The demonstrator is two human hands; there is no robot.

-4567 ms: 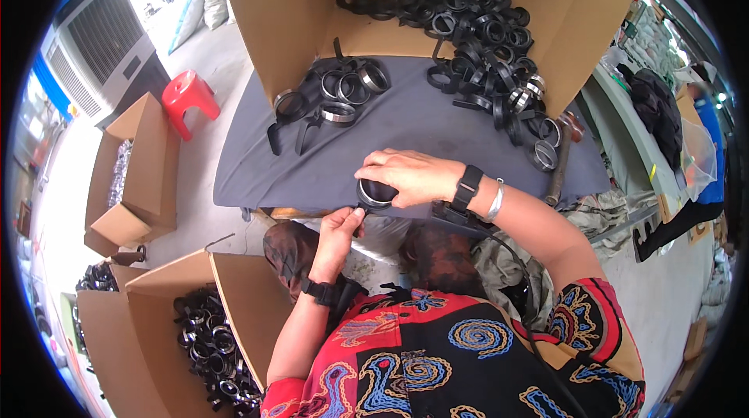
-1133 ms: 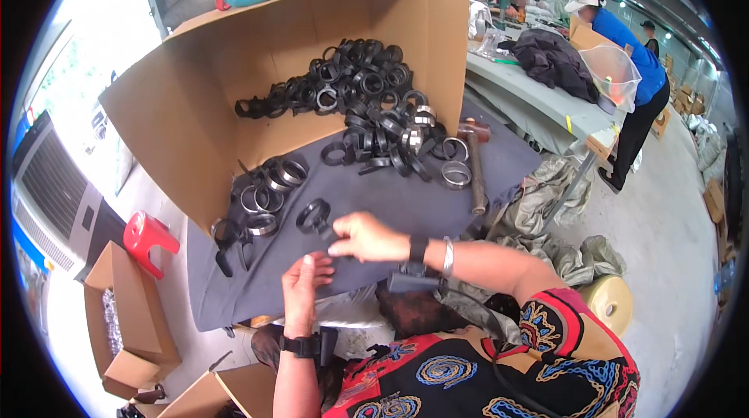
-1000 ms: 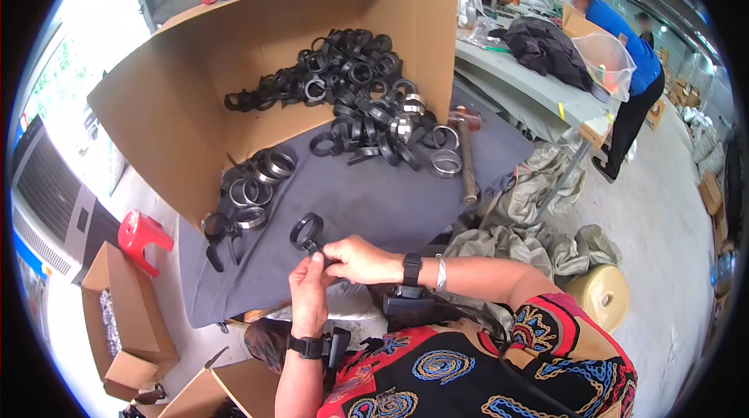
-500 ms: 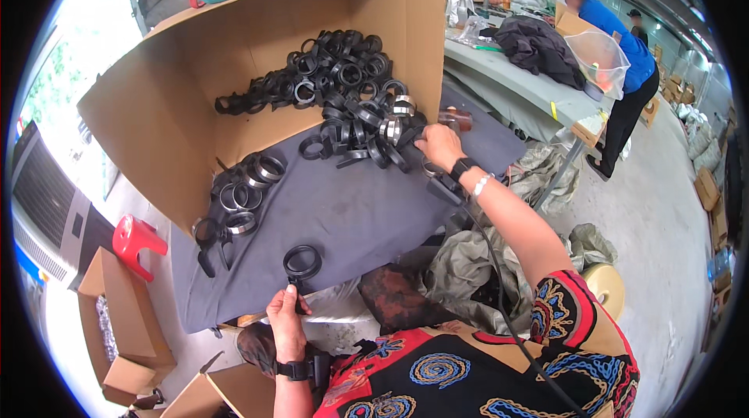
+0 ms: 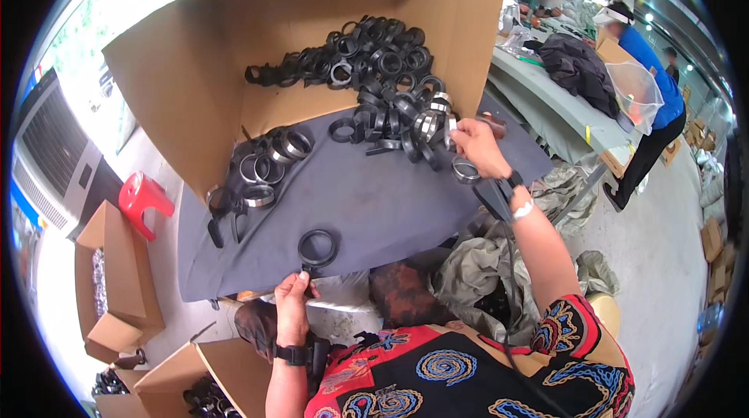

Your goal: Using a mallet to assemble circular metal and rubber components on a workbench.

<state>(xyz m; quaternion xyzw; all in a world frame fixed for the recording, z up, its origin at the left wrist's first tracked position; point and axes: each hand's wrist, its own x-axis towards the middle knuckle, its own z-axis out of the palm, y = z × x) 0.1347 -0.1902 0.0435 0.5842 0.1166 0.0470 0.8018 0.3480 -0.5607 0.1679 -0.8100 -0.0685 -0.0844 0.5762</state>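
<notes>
My left hand [image 5: 292,302] is low at the cloth's front edge, with thumb and fingers closed on the tab of a black ring [image 5: 302,251]. That ring lies flat-on toward me, and its middle is bare. At the right side of the heap, my right hand [image 5: 481,150] pinches a silver metal ring [image 5: 451,132] by its edge. Just under this hand sits a silver-rimmed round piece [image 5: 466,171] by a dark handle-like part [image 5: 492,200]; whether they are joined I cannot tell. A heap of black rings [image 5: 390,65] spills from the carton, several silver ones among them.
A large carton [image 5: 175,82] lies open toward me on a grey cloth [image 5: 374,199]. More tabbed rings [image 5: 265,170] lie at its left. A red stool [image 5: 146,203] and smaller cartons [image 5: 125,277] stand left. A person in blue [image 5: 663,98] bends over a far table [image 5: 546,102].
The view has shifted, so the carton and heap appear farther right. My right hand now has a silver ring showing between its fingertips. My left hand keeps the black ring.
</notes>
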